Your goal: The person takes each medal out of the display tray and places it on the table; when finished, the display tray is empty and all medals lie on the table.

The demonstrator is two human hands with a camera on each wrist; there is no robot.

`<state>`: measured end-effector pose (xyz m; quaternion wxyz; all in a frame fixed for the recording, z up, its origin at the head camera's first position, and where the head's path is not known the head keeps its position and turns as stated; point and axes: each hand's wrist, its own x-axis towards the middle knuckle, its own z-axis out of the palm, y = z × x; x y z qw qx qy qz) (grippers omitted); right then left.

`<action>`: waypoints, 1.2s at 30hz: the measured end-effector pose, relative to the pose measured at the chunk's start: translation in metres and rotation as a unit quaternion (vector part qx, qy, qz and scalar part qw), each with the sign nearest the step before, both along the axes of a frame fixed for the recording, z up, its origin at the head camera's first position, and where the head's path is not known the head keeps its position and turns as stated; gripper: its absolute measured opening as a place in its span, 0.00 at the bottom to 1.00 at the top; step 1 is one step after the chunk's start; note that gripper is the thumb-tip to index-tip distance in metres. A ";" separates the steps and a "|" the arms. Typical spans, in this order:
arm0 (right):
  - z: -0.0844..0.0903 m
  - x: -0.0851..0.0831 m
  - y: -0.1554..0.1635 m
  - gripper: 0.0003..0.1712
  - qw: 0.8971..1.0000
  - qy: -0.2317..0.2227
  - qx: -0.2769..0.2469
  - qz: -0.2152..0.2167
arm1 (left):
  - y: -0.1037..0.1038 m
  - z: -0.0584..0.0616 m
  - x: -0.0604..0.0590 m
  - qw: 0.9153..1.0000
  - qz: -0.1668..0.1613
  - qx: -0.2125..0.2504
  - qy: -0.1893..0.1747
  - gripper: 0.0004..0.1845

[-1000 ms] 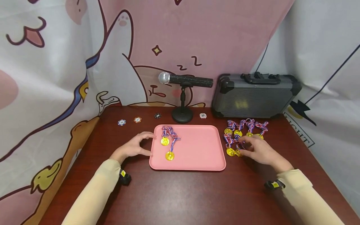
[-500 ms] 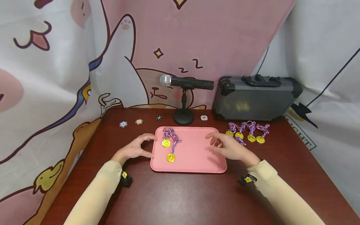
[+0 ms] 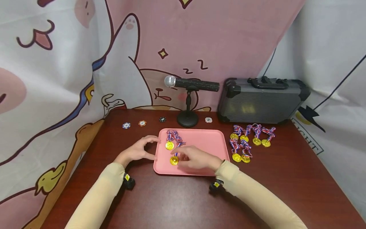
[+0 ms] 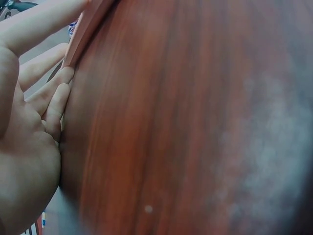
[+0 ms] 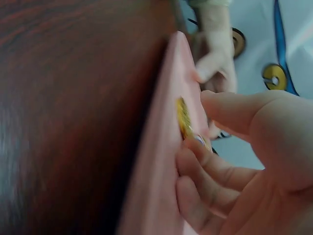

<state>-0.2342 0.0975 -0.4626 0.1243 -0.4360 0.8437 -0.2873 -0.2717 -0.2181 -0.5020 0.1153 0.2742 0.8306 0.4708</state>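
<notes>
A pink tray [image 3: 206, 140] lies on the dark wooden table [image 3: 171, 197]. Two gold medals with striped ribbons lie on its left part, one at the back [image 3: 169, 145] and one nearer [image 3: 173, 160]. My right hand [image 3: 192, 158] reaches across the tray, its loosely curled fingertips touching the nearer medal [image 5: 183, 117], the thumb apart from it. My left hand [image 3: 140, 149] rests against the tray's left rim [image 4: 90, 24] with thumb and fingers spread. Right of the tray lie several more medals, a back row [image 3: 256, 141] and two nearer [image 3: 236, 157].
A microphone [image 3: 191, 83] on a black stand [image 3: 187, 120] and a grey hard case [image 3: 263, 100] stand at the back of the table. Several poker chips [image 3: 142, 123] lie along the back edge. A cartoon cloth hangs behind.
My right hand left the medals at the right, crossed the tray leftward holding nothing, and now touches the nearer medal. The left hand has stayed at the rim.
</notes>
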 end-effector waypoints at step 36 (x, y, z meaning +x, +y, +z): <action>0.042 0.006 0.142 0.16 0.965 -0.067 -0.191 -0.167 | -0.001 0.000 -0.001 1.000 -0.002 -0.002 0.001 0.40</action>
